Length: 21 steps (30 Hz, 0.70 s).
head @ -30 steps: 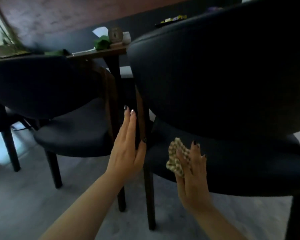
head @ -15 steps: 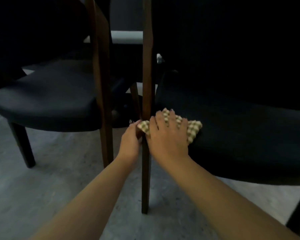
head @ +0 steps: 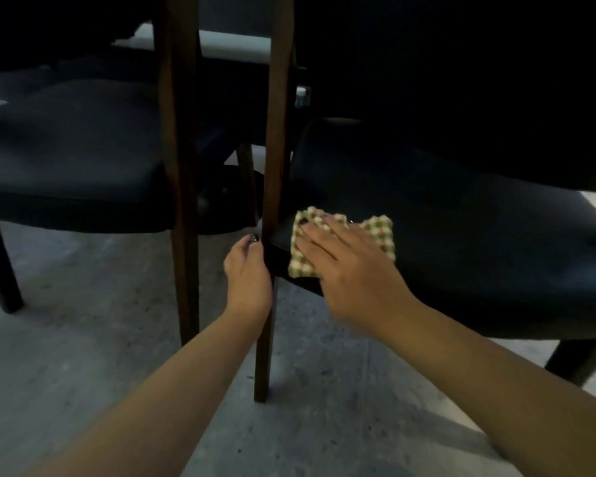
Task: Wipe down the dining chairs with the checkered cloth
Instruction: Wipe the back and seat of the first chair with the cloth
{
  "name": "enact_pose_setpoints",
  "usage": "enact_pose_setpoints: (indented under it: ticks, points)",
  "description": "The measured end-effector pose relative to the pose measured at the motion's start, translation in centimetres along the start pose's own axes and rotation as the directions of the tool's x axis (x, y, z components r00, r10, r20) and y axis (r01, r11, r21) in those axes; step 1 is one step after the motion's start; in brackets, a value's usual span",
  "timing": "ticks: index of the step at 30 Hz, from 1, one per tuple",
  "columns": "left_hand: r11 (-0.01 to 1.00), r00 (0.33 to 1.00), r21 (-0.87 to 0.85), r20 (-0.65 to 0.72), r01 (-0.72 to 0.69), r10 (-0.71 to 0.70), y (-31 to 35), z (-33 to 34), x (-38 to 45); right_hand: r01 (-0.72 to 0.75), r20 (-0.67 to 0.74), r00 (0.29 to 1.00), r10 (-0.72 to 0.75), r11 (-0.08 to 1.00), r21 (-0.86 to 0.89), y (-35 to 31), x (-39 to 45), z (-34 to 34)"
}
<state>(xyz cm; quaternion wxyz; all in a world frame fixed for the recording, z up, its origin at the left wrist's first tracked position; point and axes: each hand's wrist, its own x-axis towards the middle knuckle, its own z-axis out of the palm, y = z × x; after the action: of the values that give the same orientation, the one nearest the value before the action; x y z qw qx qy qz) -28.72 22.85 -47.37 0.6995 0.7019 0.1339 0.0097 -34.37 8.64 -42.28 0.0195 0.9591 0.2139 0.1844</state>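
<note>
The checkered cloth [head: 381, 237], beige and green, lies on the near left edge of the right dining chair's dark seat [head: 461, 228]. My right hand [head: 351, 270] presses flat on the cloth with straight fingers. My left hand [head: 248, 270] grips the same chair's brown wooden leg [head: 265, 356] just below the seat, fingers curled round it. A second dark chair [head: 66, 153] stands to the left, its wooden leg [head: 183, 201] close beside the first.
The right chair's dark backrest [head: 461, 80] fills the upper right. Grey floor [head: 83, 356] spreads below both chairs. A dark chair leg [head: 0, 266] stands at far left and another [head: 575, 359] at lower right.
The view has dropped from the chair backs to the seats. My left hand went from held flat and open to gripping the leg. My right hand has slid the cloth along the seat edge.
</note>
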Motion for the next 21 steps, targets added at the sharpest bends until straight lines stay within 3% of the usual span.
enact_pose_setpoints:
  ticks: [2,4,8,11,17,21]
  points:
    - [0.997,0.978,-0.029,-0.195,0.07,-0.074,0.3,1.0,-1.0,-0.041,0.033,0.999,0.041,0.999,-0.001,-0.7,0.7,0.2]
    - [0.976,0.943,-0.133,-0.264,0.174,-0.204,0.7,1.8,-2.0,-0.043,0.062,0.997,0.046,0.998,-0.04,-0.7,0.7,0.4]
    - [0.897,0.932,-0.316,-0.087,0.31,-0.353,0.6,3.8,-3.8,0.044,0.08,0.996,-0.033,0.99,-0.133,0.7,-1.4,0.1]
    - [0.839,0.926,-0.404,0.061,0.364,-0.372,0.9,5.4,-5.0,0.091,0.057,0.995,-0.081,0.976,-0.198,2.5,-4.1,-0.3]
    - [0.85,0.943,-0.412,0.082,0.327,-0.323,0.5,7.1,-6.2,0.056,-0.171,0.982,-0.083,0.986,-0.154,8.9,-12.3,-0.2]
    - [0.857,0.952,-0.417,0.076,0.301,-0.297,0.1,7.4,-6.2,-0.099,-0.241,0.969,0.059,0.983,-0.155,13.6,-18.6,-0.7]
